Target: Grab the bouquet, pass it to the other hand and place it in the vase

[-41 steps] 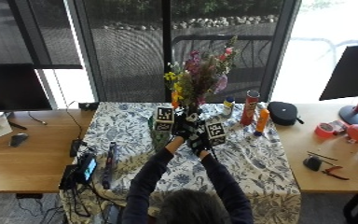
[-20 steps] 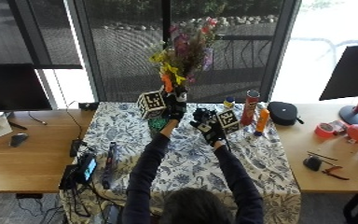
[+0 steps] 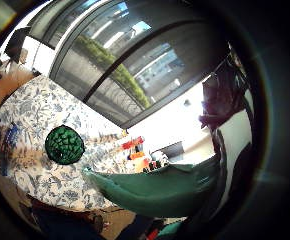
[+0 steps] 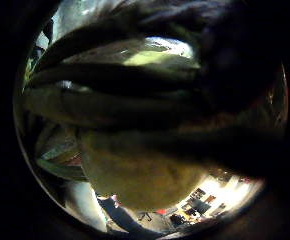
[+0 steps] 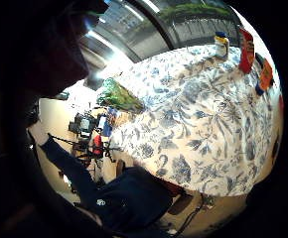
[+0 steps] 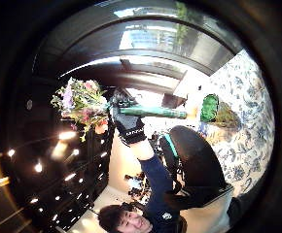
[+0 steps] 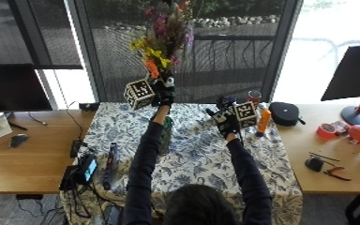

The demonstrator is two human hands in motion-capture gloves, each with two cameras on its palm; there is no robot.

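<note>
Now, near edge of the outside view: head at lower centre, both arms reaching up the frame over the bench (image 7: 192,159) with its blue floral cloth.

Right hand (image 7: 225,121), centre-right, hovers above the cloth holding nothing; its grip is not readable from this view.

Left hand (image 7: 162,92), upper centre, is raised well clear of the bench. Its grip is curled round the stems of the bouquet (image 7: 161,37), blooms upward, yellow, orange and purple, against the dark window. The right thumb-side view confirms it: a gloved hand (image 6: 129,125) wraps the green stems, flowers (image 6: 82,102) beyond it.

Vase (image 3: 64,145), dark green, stands on the cloth below the bouquet; in the outside view it is mostly hidden behind the left forearm (image 7: 166,136).

Further back at centre-right, bottles (image 7: 263,121) stand near the cloth's far edge.
</note>
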